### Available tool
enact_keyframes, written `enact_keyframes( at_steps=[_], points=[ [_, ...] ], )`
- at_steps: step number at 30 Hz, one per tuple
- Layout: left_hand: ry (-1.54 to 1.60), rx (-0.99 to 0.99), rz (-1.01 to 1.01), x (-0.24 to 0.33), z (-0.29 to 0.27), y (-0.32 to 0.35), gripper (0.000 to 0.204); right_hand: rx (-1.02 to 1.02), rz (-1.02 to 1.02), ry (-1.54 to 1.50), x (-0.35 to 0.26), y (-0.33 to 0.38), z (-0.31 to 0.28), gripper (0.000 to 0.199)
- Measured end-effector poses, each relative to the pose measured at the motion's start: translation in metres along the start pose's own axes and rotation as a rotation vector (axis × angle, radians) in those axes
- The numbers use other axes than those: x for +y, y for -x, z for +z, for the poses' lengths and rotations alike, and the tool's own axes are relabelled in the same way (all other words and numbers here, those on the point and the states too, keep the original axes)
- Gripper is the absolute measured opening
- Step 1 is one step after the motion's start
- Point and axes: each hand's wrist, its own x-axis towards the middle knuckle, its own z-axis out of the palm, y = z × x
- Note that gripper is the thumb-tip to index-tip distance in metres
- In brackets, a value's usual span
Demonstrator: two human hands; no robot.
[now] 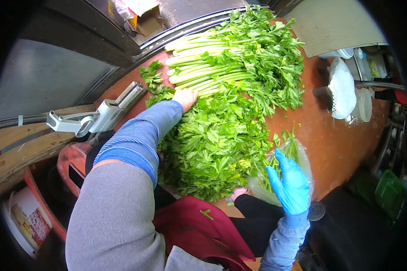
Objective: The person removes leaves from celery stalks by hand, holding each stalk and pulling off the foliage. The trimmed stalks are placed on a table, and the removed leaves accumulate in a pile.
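The left hand (pixel 185 97) reached far, fingers curled at the celery's (pixel 212 58) cut ends; I could not tell if it gripped. Stalks lay to its far right, heaped leaves (pixel 221 135) near right. Rightmost, a clear bag (pixel 306 158) held greens (pixel 292 149); the gloved right hand (pixel 290 180) spread open over it.

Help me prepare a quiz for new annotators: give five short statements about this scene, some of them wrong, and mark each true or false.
1. The left hand is at the pale green celery stalks. True.
2. A thin blue glove covers the left hand. False: it covers the right hand.
3. The stalks' pale ends point right. False: they point left, with the leafy green tops on the right.
4. A small green sprig lies on the dark red cloth. True.
5. The right hand is clenched in a fist. False: its thumb and fingers stand apart.
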Motion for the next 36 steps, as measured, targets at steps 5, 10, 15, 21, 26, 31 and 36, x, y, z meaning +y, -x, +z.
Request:
enact_keyframes(
  at_steps=[5, 10, 15, 21, 26, 31, 36],
  points=[
    [-0.065, 0.082, -0.023, 0.010, 0.017, -0.003, 0.019, -0.054, 0.033, 0.006, -0.003, -0.001, -0.002, 0.042],
    [0.042, -0.225, -0.201, 0.019, -0.005, -0.016, 0.028, 0.010, -0.006, 0.000, 0.002, 0.003, 0.002, 0.043],
    [0.081, -0.065, -0.247, 0.001, -0.012, -0.021, 0.042, 0.014, -0.002, 0.021, 0.005, 0.008, 0.000, 0.042],
    [0.312, -0.175, -0.212, -0.045, -0.122, -0.056, 0.035, 0.120, -0.091, -0.034, 0.006, 0.015, 0.001, 0.041],
    [0.254, -0.090, 0.112, -0.009, -0.236, -0.085, 0.041, 0.215, -0.125, -0.030, 0.010, 0.017, -0.005, 0.039],
    [0.466, -0.091, 0.170, 0.028, -0.315, -0.050, 0.029, 0.328, -0.070, -0.056, 0.019, 0.011, -0.016, 0.039],
    [0.734, -0.045, 0.155, 0.051, -0.343, -0.021, 0.024, 0.460, 0.055, -0.152, 0.019, 0.006, -0.029, 0.036]
  ],
)
